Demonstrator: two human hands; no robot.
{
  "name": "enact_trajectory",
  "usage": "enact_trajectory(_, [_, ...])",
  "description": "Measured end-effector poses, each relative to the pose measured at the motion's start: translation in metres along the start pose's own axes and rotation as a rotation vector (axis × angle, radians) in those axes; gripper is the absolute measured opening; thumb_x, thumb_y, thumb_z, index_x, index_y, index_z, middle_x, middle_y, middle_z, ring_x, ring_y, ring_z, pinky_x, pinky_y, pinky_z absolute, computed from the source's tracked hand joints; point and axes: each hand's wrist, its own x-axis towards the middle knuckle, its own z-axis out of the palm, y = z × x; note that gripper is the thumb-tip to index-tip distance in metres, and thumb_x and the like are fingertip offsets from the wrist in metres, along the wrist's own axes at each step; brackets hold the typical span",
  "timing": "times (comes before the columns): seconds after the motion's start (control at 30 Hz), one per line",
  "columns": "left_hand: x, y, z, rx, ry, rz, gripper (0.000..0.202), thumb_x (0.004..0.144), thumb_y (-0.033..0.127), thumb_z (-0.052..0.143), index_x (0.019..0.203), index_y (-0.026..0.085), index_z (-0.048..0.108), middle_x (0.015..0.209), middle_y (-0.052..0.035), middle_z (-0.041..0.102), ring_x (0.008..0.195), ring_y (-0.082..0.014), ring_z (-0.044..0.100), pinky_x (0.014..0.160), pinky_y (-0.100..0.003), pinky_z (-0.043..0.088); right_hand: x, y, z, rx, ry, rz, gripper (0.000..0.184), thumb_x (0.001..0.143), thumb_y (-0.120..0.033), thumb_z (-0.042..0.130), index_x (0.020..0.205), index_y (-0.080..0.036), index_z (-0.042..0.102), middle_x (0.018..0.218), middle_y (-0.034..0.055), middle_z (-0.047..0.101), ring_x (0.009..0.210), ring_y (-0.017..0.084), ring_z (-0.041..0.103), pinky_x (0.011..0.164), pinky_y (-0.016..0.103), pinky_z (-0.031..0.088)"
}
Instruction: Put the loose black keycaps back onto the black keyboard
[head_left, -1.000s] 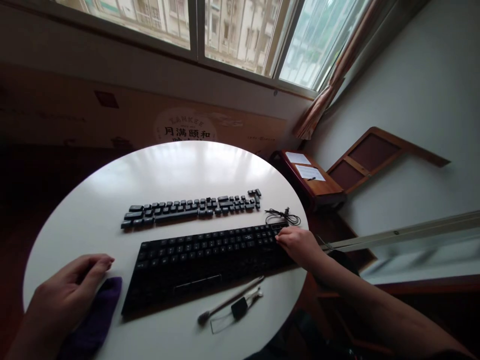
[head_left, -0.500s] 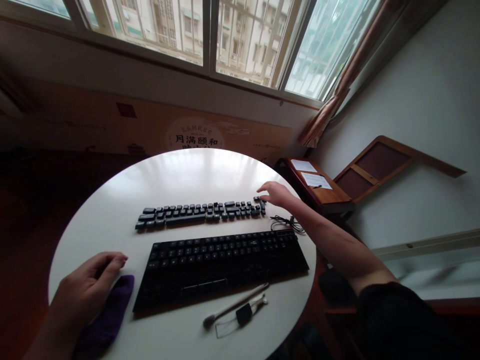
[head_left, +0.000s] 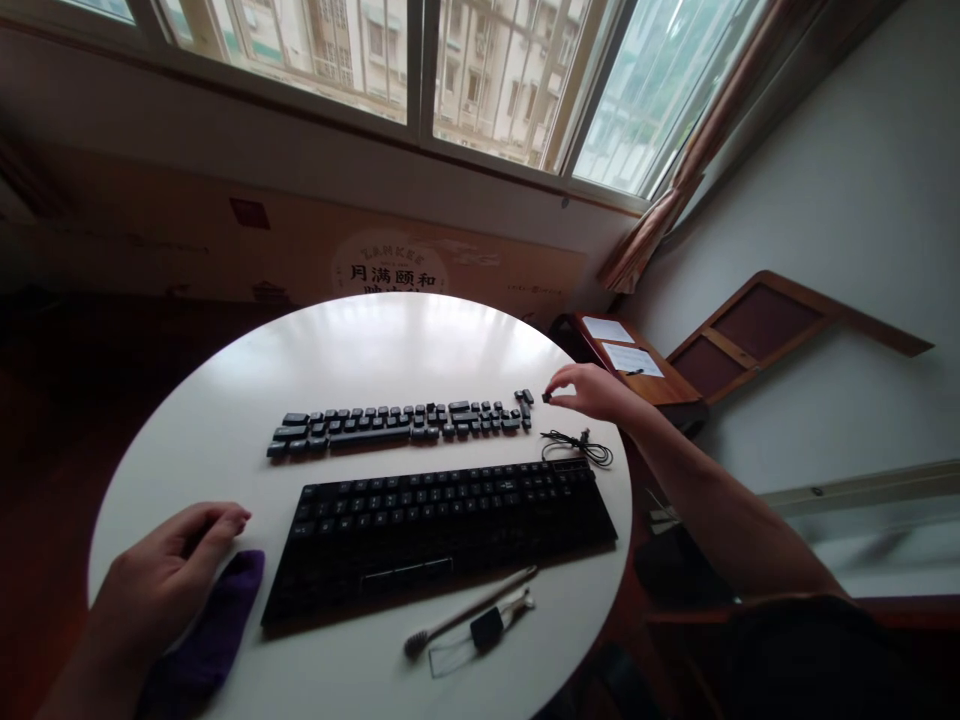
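A small black keycap (head_left: 547, 398) is pinched between the thumb and fingertips of my right hand (head_left: 589, 391), just over the table's right side. To its left lie two loose keycaps (head_left: 523, 396), at the end of the rows of removed keycaps (head_left: 397, 425). In front of those rows sits a black keyboard (head_left: 442, 530); its upper key rows are fitted, its lower part bare. My left hand (head_left: 161, 580) rests at the table's left with fingers curled closed, and nothing shows in them. A purple cloth (head_left: 217, 625) lies beside and partly under that hand.
A coiled cable (head_left: 581, 448) lies behind the keyboard's right end. A thin brush (head_left: 469, 612) and a keycap puller (head_left: 489, 628) with wire loops are near the front of the round white table (head_left: 322, 350). Beyond its right edge stands a wooden desk (head_left: 660, 393) with papers.
My right hand has moved right, away from the rows, and now carries a keycap. Two loose keycaps show where it was. The left hand has stayed nearly still.
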Motion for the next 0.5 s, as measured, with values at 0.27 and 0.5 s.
enact_trajectory(0.27, [0.014,-0.03,0.009,0.019,0.015,0.079,0.047,0.072,0.064,0.057,0.093,0.026,0.074,0.106,-0.0026,0.078,0.107,-0.0297,0.071,0.086,-0.034,0.053,-0.119,-0.009,0.043,0.126,-0.09,-0.028,0.017,0.091,-0.024,0.069,0.104,-0.021,0.079,0.105,0.0051,0.075,0.097,0.019,0.07,0.093,0.029,0.053])
enact_trajectory(0.5, [0.011,-0.025,0.006,0.087,0.008,0.084,0.046,0.078,0.063,0.055,0.095,0.025,0.074,0.107,-0.0031,0.078,0.105,-0.0297,0.071,0.08,-0.033,0.054,-0.128,-0.02,0.06,0.022,-0.043,0.03,0.019,0.09,-0.018,0.068,0.105,-0.022,0.079,0.115,0.0061,0.073,0.102,0.021,0.071,0.095,0.031,0.056])
